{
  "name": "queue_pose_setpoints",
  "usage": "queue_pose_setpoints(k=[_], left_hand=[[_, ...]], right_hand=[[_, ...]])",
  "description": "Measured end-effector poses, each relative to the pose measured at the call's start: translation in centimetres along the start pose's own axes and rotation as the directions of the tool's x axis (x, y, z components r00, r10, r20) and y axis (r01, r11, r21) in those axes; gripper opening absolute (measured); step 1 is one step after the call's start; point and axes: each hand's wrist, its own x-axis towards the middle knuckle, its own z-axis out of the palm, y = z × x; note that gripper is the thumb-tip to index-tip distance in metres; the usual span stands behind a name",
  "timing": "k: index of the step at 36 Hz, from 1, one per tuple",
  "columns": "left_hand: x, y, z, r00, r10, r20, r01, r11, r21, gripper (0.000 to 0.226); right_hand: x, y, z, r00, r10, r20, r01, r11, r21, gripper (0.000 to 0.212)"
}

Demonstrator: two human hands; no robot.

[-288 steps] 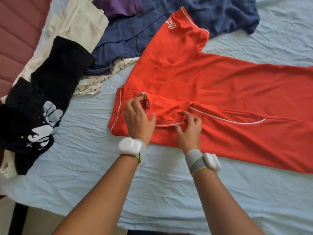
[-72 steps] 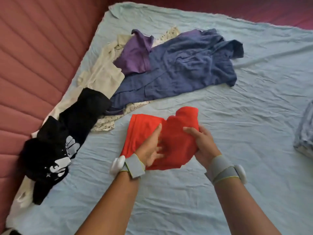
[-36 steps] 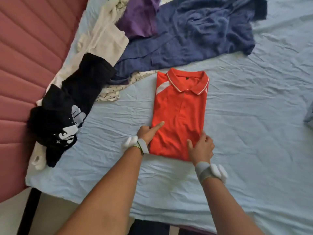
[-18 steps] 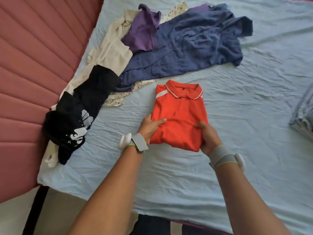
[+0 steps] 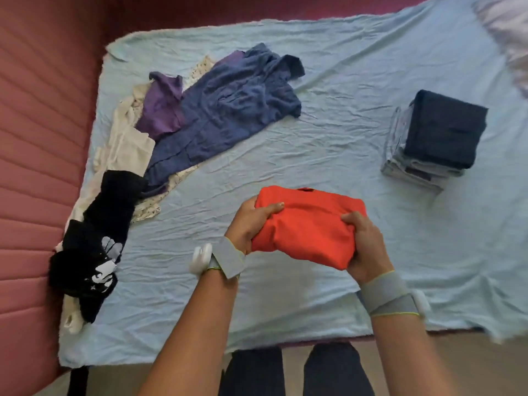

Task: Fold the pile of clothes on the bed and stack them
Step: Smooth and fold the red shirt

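The folded red polo shirt (image 5: 307, 224) is lifted off the bed between both hands. My left hand (image 5: 251, 221) grips its left edge, thumb on top. My right hand (image 5: 364, 244) grips its right edge with fingers curled over it. Unfolded clothes lie at the left: a blue garment (image 5: 234, 110), a purple one (image 5: 163, 110), a cream one (image 5: 128, 144), a spotted white one (image 5: 151, 207) and a black printed one (image 5: 97, 238). A stack of folded clothes (image 5: 437, 138), dark navy on top, stands at the right.
The light blue sheet (image 5: 314, 144) covers the bed. A padded red headboard (image 5: 37, 138) runs along the left. A pale pillow (image 5: 511, 27) shows at the top right. My legs (image 5: 294, 370) stand at the bed's near edge.
The red shirt went from spread out to folded small. In the last half second both hands lifted it off the sheet and carried it right; the view pulled back, showing the folded stack.
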Motion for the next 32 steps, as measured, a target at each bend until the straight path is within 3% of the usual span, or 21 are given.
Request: queue_pose_setpoints(k=[5,10,11,14,22,27,30,32], left_hand=[[0.2,-1.5,8.7,0.988,-0.062,0.139,0.043,0.990,0.135,0.017],[1.7,-1.5,18.6,0.968,-0.083,0.235,0.042,0.984,0.174,0.014],[2.1,-1.4,21.3,0.963,-0.089,0.253,0.040,0.981,0.192,0.013],[3.1,-0.8,29.1,0.946,-0.121,0.300,0.042,0.965,0.257,0.012],[5.4,1.6,44.4,0.897,-0.026,0.441,-0.115,0.950,0.290,0.020],[6.1,1.3,48.2,0.864,0.026,0.503,-0.212,0.924,0.317,0.027],[7.6,-1.3,48.3,0.870,0.010,0.492,-0.243,0.879,0.411,0.040],[8.2,-4.3,47.6,0.892,-0.033,0.451,-0.267,0.766,0.584,0.048]], right_hand=[[-0.1,-3.0,-9.0,0.997,-0.047,-0.057,0.053,0.994,0.091,0.017],[1.0,-7.5,-16.6,0.989,-0.041,-0.143,0.066,0.983,0.170,0.049],[1.5,-8.9,-18.3,0.984,-0.042,-0.174,0.071,0.984,0.163,0.046],[3.1,-13.2,-23.5,0.961,-0.073,-0.266,0.119,0.980,0.161,0.009],[5.2,-23.5,-32.1,0.880,-0.260,-0.396,0.328,0.938,0.111,0.011],[5.9,-23.6,-35.2,0.807,-0.395,-0.438,0.433,0.901,-0.015,0.024],[7.8,-20.3,-37.0,0.766,-0.368,-0.526,0.347,0.927,-0.144,0.029],[9.3,-16.4,-38.4,0.757,-0.303,-0.579,0.194,0.950,-0.244,0.045]])
